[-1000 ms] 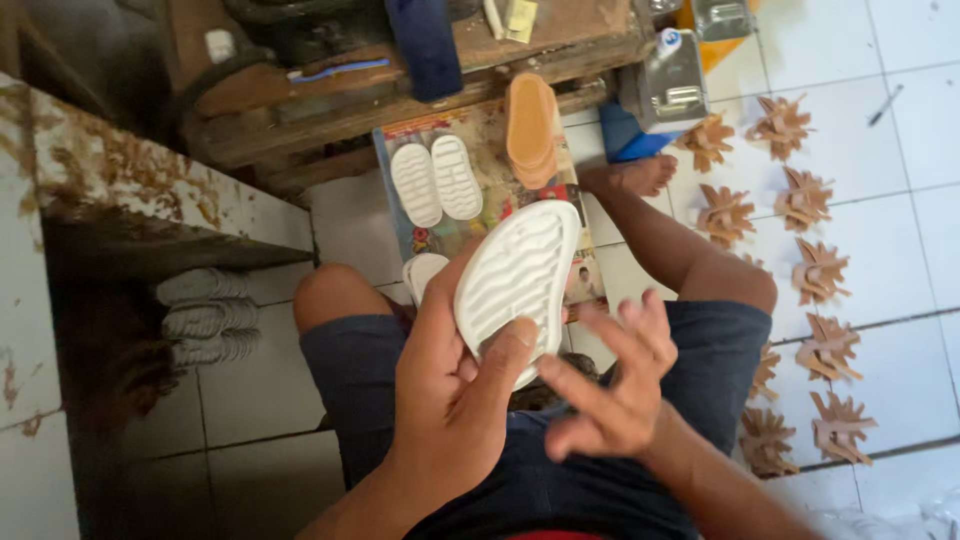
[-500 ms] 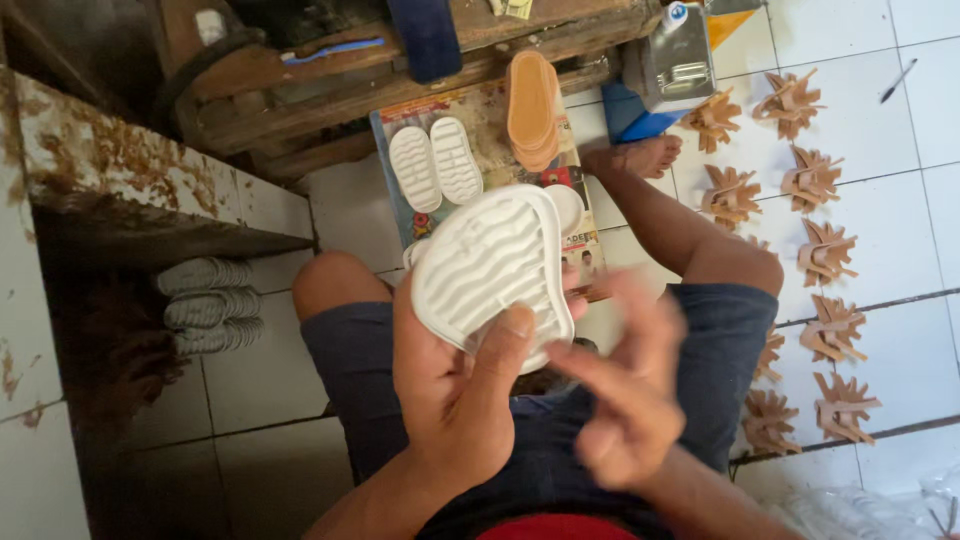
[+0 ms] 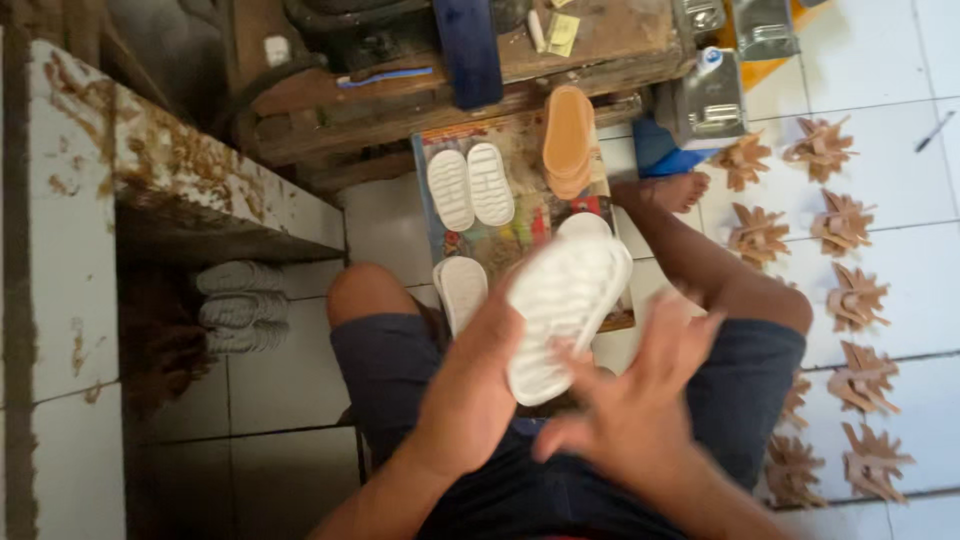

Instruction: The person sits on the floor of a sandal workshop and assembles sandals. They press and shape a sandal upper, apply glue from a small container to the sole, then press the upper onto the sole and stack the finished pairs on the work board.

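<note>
The left hand [image 3: 470,395] gripped a white ribbed shoe sole [image 3: 562,312] from beneath, fingers wrapped around its left edge, holding it tilted above the lap. The right hand [image 3: 640,410], fingers spread wide and blurred, touched the sole's near right edge. Farther off, two white soles [image 3: 470,187] and a tan insole stack [image 3: 568,140] lay on a printed mat [image 3: 520,235]; brown fan-shaped bundles [image 3: 850,300] lay on the floor at right.

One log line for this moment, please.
left hand: holds white sole | right hand: open, fingers at sole | floor: more white soles, tan soles
</note>
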The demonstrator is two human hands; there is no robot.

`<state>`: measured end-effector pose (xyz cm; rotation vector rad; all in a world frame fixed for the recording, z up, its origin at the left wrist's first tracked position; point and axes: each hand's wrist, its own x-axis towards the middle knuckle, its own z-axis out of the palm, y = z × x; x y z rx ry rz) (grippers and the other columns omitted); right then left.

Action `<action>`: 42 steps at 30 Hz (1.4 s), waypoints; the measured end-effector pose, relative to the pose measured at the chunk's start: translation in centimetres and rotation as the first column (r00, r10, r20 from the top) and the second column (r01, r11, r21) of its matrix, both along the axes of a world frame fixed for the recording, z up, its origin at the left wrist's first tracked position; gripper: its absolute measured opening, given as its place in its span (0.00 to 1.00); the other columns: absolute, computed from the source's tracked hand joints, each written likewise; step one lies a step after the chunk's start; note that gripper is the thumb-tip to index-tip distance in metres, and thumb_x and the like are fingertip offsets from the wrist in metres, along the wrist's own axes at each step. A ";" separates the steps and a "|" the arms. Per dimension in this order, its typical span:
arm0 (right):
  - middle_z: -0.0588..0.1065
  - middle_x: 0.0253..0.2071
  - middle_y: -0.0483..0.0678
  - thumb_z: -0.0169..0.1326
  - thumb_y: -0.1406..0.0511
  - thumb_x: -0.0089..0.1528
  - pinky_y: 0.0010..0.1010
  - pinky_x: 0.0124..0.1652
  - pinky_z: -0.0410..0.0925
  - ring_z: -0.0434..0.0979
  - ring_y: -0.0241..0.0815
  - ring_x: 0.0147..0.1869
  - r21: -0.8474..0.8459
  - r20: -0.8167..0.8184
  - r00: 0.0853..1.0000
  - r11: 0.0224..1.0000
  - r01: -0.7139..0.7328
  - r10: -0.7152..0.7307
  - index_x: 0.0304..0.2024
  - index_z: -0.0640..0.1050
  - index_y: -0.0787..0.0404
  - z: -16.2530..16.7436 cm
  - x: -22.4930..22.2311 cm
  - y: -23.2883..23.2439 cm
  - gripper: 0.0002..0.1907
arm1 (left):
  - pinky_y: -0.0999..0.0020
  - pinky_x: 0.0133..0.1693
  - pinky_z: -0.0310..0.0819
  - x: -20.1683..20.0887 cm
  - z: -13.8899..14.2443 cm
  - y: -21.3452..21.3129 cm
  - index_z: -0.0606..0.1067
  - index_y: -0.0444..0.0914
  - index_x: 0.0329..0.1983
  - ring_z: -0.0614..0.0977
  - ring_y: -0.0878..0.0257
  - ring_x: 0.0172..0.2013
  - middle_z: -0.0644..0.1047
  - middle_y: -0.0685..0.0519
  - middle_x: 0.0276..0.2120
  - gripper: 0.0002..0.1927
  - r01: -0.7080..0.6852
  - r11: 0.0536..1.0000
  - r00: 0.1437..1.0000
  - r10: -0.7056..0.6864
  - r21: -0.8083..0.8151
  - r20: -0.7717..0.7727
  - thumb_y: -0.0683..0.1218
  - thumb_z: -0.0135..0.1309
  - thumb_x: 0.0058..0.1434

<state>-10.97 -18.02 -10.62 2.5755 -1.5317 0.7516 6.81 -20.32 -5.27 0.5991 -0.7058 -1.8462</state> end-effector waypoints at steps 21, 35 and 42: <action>0.37 0.76 0.78 0.33 0.30 0.61 0.76 0.70 0.34 0.34 0.81 0.80 0.192 0.206 0.978 0.981 -0.019 -0.021 0.74 0.57 0.49 -5.5 0.5 3.8 0.48 | 0.52 0.69 0.60 -0.3 -2.9 1.1 0.50 0.33 0.80 0.64 0.50 0.73 0.60 0.41 0.74 0.38 -0.097 0.995 0.993 0.095 -0.021 -0.063 0.59 0.41 0.76; 0.35 0.78 0.76 0.35 0.34 0.64 0.68 0.74 0.33 0.33 0.79 0.83 0.252 0.295 0.955 0.967 -0.035 -0.043 0.72 0.69 0.46 -0.1 0.3 1.6 0.42 | 0.58 0.69 0.59 -1.8 -7.3 5.8 0.50 0.29 0.79 0.66 0.52 0.70 0.63 0.39 0.71 0.36 -0.128 0.992 0.986 0.125 0.018 0.108 0.56 0.37 0.76; 0.40 0.75 0.76 0.43 0.32 0.57 0.73 0.69 0.35 0.36 0.79 0.79 0.254 0.032 0.998 0.966 0.037 -0.047 0.70 0.69 0.41 -3.3 0.1 1.8 0.44 | 0.56 0.62 0.68 -1.2 -9.5 6.1 0.56 0.34 0.76 0.74 0.54 0.63 0.69 0.43 0.67 0.32 -0.140 0.958 0.990 0.141 0.249 0.013 0.55 0.36 0.74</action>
